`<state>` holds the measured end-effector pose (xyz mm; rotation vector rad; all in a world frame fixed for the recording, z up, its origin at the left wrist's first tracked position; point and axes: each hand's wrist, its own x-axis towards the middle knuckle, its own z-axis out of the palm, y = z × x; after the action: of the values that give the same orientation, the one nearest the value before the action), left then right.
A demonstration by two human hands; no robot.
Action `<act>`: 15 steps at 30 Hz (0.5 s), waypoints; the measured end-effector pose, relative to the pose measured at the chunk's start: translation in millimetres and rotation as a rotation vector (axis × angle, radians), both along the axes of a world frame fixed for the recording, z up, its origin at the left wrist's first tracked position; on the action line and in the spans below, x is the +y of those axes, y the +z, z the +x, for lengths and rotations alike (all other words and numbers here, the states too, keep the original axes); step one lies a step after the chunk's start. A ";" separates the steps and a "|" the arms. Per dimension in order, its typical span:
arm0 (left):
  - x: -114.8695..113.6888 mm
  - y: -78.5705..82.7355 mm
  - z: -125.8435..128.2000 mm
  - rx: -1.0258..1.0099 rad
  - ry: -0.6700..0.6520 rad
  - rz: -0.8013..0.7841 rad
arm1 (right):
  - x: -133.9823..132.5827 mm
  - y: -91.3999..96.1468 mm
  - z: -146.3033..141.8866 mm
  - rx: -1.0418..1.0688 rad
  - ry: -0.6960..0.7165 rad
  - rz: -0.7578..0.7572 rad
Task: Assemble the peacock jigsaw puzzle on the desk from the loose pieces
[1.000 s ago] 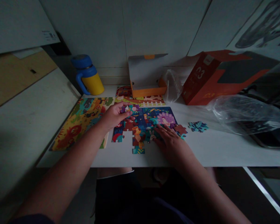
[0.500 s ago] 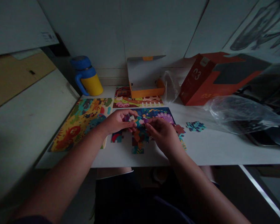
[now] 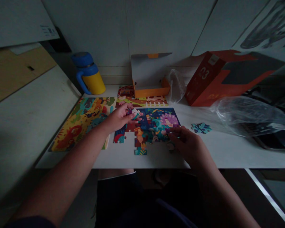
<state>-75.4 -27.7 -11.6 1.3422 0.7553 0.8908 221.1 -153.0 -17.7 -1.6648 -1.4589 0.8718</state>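
A part-built blue jigsaw [image 3: 156, 125] with a peacock picture lies in the middle of the white table [image 3: 218, 152]. My left hand [image 3: 120, 117] hovers over its upper left corner, fingers closed on a few loose puzzle pieces [image 3: 133, 112]. My right hand [image 3: 188, 146] rests at the jigsaw's lower right edge, fingers curled and pinching at a piece there; what it holds is too dark to name. A small cluster of joined teal pieces [image 3: 201, 128] lies apart to the right.
A finished yellow puzzle [image 3: 82, 122] lies at the left, another finished puzzle [image 3: 142, 101] behind. A blue-and-yellow mug [image 3: 89, 74], an open orange box [image 3: 150, 77], a tipped red carton [image 3: 218, 77] and clear plastic bags [image 3: 247, 115] stand along the back and right.
My right hand drew back from my left hand to the jigsaw's lower right edge. My left hand stayed over the upper left corner with its pieces.
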 end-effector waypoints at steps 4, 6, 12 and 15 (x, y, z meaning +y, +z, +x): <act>4.1 -0.4 -0.6 0.023 0.146 0.029 | -12.7 5.1 1.2 0.005 0.059 -0.127; 5.8 -0.5 -1.7 0.025 0.183 0.035 | -19.2 9.5 -7.9 -0.006 0.087 -0.162; 8.3 -1.9 -3.2 0.081 0.188 0.044 | -29.9 18.3 -43.0 -0.036 0.155 -0.167; 8.9 -2.6 -3.0 0.086 0.199 0.045 | -29.8 16.6 -48.3 -0.061 0.152 -0.150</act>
<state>-78.4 -18.8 -14.2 1.3685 0.9525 1.0171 172.8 -182.8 -1.1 -1.7194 -1.6129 1.0444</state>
